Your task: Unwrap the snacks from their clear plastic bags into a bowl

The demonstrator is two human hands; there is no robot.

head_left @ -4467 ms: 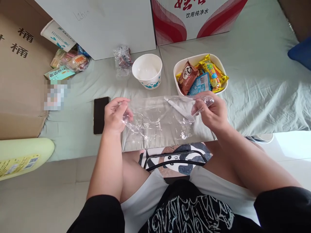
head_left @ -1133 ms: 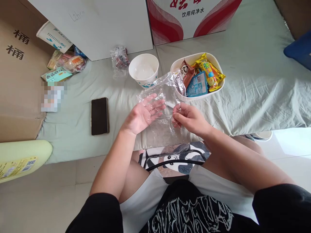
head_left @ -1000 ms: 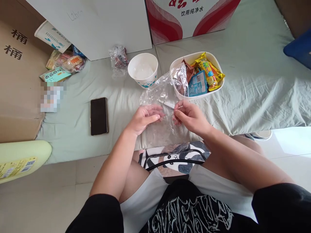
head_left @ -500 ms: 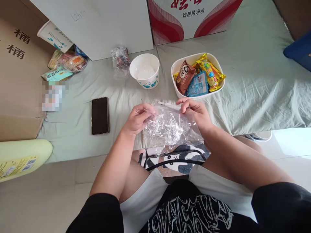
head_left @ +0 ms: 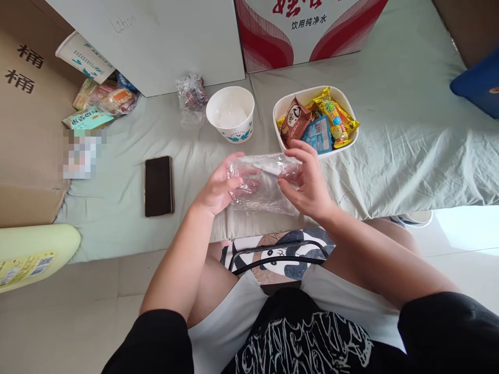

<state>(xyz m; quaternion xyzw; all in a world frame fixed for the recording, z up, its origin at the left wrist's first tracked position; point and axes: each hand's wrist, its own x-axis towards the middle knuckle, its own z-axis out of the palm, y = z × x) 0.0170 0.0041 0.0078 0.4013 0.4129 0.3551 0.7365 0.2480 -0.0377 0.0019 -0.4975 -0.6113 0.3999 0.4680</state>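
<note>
A clear plastic bag point(head_left: 262, 182) is held folded into a narrow band between both hands, just above the green sheet. My left hand point(head_left: 218, 188) grips its left end with curled fingers. My right hand point(head_left: 306, 179) grips its right end, thumb and fingers closed round the plastic. Just beyond the hands stands a white bowl point(head_left: 284, 104) filled with several wrapped snacks point(head_left: 317, 122). An empty white paper cup point(head_left: 230, 113) stands to the bowl's left.
A black phone point(head_left: 158, 185) lies face up left of my hands. A small crumpled clear bag point(head_left: 190, 94) and a pile of snack packs point(head_left: 103, 101) lie at the back left. Cardboard boxes point(head_left: 304, 23) line the far edge; a blue object point(head_left: 477, 85) is at the right.
The bag, stretched wide earlier, was gathered and turned between the hands and is now folded into a narrow band. Both hands have come closer together, near the snack bowl.
</note>
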